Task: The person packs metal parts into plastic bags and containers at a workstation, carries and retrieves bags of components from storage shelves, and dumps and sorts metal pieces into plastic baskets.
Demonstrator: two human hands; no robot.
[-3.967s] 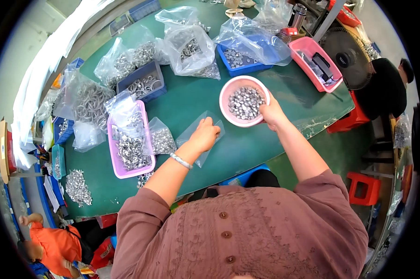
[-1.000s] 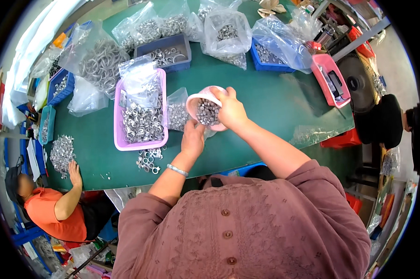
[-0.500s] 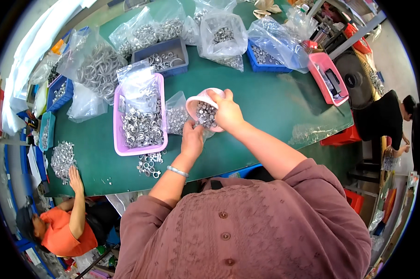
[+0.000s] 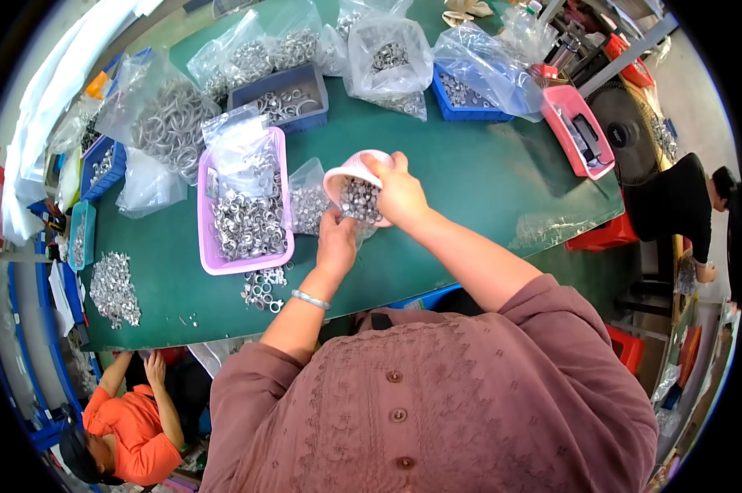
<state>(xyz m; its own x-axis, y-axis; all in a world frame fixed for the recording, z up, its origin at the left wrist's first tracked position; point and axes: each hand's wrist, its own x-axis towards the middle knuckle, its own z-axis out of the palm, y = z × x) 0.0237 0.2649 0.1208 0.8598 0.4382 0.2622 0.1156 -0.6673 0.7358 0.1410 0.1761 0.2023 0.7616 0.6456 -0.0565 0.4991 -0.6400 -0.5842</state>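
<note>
A pink bowl [image 4: 332, 181] lies tipped on its side over the green table, its mouth facing lower left. Small silvery metal parts [image 4: 359, 200] fill its lower side. My right hand [image 4: 400, 194] is closed on the bowl's upper right side. Just below the mouth, my left hand [image 4: 336, 243] has its fingers bent against the edge of a clear plastic bag [image 4: 308, 205] with more small metal parts inside. Part of this bag is hidden behind my left hand and the bowl.
Left of the bag stands a lilac basket [image 4: 202, 222] of metal rings, with loose rings [image 4: 262, 289] before it. Blue bins [image 4: 325, 107] and filled clear bags [image 4: 390, 62] line the far side. A pink tray [image 4: 580, 131] stands right; a co-worker [image 4: 137, 431] sits left near a metal-parts pile [image 4: 115, 289].
The co-worker in orange has drawn a hand back from the pile of metal parts and shifted below the table edge. My hands and the bowl stay nearly the same; the view shifts slightly.
</note>
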